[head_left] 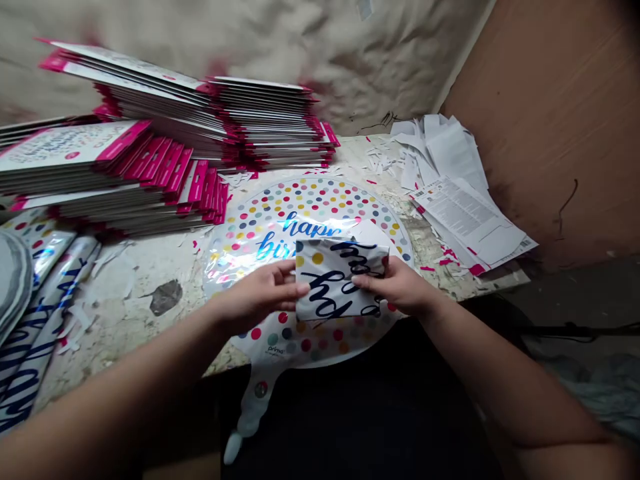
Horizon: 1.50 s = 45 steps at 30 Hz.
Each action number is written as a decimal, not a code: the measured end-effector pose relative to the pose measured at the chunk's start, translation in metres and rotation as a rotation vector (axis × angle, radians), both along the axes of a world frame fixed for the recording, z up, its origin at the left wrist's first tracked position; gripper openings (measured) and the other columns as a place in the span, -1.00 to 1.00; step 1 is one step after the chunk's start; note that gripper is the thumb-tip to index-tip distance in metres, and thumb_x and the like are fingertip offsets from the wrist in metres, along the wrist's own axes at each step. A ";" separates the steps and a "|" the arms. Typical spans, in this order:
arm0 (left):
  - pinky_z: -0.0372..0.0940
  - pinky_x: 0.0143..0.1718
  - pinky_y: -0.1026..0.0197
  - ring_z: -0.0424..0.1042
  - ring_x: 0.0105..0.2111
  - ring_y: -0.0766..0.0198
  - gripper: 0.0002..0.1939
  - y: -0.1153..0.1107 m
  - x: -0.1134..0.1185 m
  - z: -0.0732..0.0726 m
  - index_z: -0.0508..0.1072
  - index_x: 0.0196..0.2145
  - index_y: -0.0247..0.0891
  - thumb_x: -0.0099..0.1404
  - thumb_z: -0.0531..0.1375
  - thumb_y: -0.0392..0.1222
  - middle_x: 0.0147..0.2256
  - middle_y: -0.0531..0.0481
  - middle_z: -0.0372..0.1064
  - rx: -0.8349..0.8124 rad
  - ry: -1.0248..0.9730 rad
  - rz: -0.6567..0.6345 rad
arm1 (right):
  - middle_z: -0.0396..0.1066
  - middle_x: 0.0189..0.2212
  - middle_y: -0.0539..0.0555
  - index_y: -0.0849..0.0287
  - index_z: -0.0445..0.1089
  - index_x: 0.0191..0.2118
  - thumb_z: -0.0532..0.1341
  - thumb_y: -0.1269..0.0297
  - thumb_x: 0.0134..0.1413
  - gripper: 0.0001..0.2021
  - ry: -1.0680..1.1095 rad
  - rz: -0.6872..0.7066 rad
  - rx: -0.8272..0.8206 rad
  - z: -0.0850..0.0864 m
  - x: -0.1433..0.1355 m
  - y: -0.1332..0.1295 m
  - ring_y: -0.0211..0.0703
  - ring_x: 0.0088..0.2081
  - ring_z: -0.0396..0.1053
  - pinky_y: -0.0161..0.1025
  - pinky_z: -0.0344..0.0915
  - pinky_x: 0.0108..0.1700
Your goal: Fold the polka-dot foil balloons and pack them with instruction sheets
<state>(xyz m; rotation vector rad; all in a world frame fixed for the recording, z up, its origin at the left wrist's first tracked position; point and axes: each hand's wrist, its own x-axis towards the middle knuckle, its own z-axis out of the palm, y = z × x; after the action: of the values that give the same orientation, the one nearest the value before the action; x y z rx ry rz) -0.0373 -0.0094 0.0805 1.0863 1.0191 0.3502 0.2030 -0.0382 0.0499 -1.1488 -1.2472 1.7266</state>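
A folded foil balloon (333, 283), white with dark script and a few dots, is held above the table's front edge. My left hand (260, 293) grips its left side, thumb on top. On its right side, my right hand (400, 287) is closed with the thumb over the front. Beneath lies a flat round foil balloon (315, 200) with coloured dots and blue lettering. Its tail hangs over the table's front edge. The folded piece hides part of the lettering.
Stacks of pink-edged packets (275, 123) stand at the back, with more packets (65, 150) at the left. Flat foil balloons (45, 320) lie at the left edge. Printed sheets (465, 220), white paper (450, 150) and scraps cover the table's right side. A brown panel (555, 133) rises at right.
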 end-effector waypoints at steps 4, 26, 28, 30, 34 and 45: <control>0.25 -0.53 0.32 0.33 -0.59 0.36 -0.71 -0.004 0.019 -0.017 0.41 -0.42 -0.29 0.10 0.22 0.03 -0.56 0.06 0.35 -0.041 0.106 -0.191 | 0.47 -0.53 -0.01 0.24 0.50 -0.45 0.40 0.26 -0.27 -0.81 0.028 -0.041 -0.050 -0.018 0.028 -0.004 -0.23 -0.48 0.37 -0.31 0.34 -0.38; 0.10 -0.09 -0.03 0.21 -0.17 0.04 -0.75 0.054 0.093 -0.061 0.35 -0.22 -0.35 0.16 0.02 -0.22 -0.17 -0.23 0.26 1.536 0.600 -0.662 | 0.52 -0.32 0.07 0.20 0.47 -0.33 0.41 0.29 -0.30 -0.71 -0.210 -0.425 -0.094 -0.026 0.110 0.046 -0.09 -0.27 0.46 -0.14 0.40 -0.17; 0.09 -0.11 -0.02 0.20 -0.20 0.06 -0.78 0.057 0.092 -0.063 0.33 -0.25 -0.32 0.16 0.01 -0.22 -0.21 -0.19 0.26 1.555 0.558 -0.670 | 0.51 -0.28 0.09 0.20 0.48 -0.32 0.41 0.26 -0.29 -0.70 -0.260 -0.373 -0.033 -0.025 0.109 0.046 -0.06 -0.22 0.45 -0.10 0.37 -0.10; 0.08 -0.14 0.00 0.20 -0.25 0.10 -0.79 0.058 0.090 -0.061 0.31 -0.27 -0.30 0.15 -0.01 -0.22 -0.28 -0.14 0.27 1.560 0.518 -0.680 | 0.51 -0.26 0.10 0.21 0.47 -0.30 0.40 0.24 -0.27 -0.69 -0.278 -0.303 0.005 -0.022 0.108 0.047 -0.05 -0.20 0.44 -0.09 0.34 -0.07; 0.06 -0.17 -0.01 0.18 -0.26 0.08 -0.75 0.056 0.088 -0.055 0.31 -0.25 -0.30 0.17 -0.03 -0.16 -0.28 -0.14 0.25 1.620 0.474 -0.643 | 0.51 -0.29 0.09 0.22 0.46 -0.26 0.40 0.26 -0.29 -0.65 -0.249 -0.124 -0.041 -0.014 0.108 0.052 -0.08 -0.23 0.44 -0.14 0.34 -0.10; 0.02 -0.12 -0.02 0.18 -0.23 0.09 -0.84 0.042 0.091 -0.040 0.28 -0.37 -0.27 0.23 -0.05 -0.18 -0.32 -0.11 0.27 1.634 0.434 -0.721 | 0.45 -0.54 0.00 0.24 0.41 -0.46 0.42 0.27 -0.30 -0.76 -0.259 -0.016 -0.239 0.009 0.087 0.069 -0.33 -0.55 0.35 -0.44 0.28 -0.54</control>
<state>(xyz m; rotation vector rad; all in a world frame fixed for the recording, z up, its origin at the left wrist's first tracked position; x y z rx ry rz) 0.0540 0.0325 0.0401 2.9842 0.4556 0.3192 0.2901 0.0303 0.0587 -1.5591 -1.1975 1.7934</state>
